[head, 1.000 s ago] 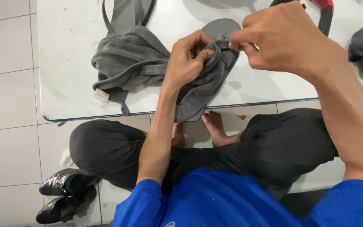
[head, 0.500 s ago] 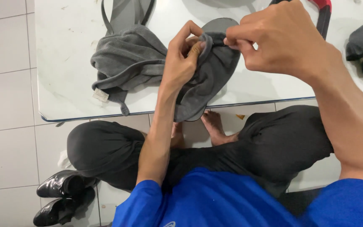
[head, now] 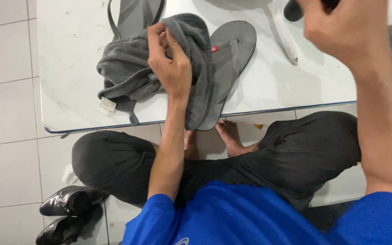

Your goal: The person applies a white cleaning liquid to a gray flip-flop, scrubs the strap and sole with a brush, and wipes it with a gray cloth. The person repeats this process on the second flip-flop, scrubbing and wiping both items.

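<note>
Head view shows the left hand [head: 171, 63] pinching a fold of the grey cloth [head: 146, 75], fingers curled tight into it. Just right of that hand lies a grey flip-flop [head: 230, 54] on the white table [head: 69, 54], its heel hanging over the near edge. The right hand [head: 345, 31] is raised well apart from the sandal; whether it grips anything I cannot tell.

Dressed in a bright blue short-sleeved shirt and loose black trousers. Both forearms bare from the sleeve hems down; left hand [head: 171, 63] and right hand [head: 345, 31] without gloves, rings or watch. Feet bare as well.
</note>
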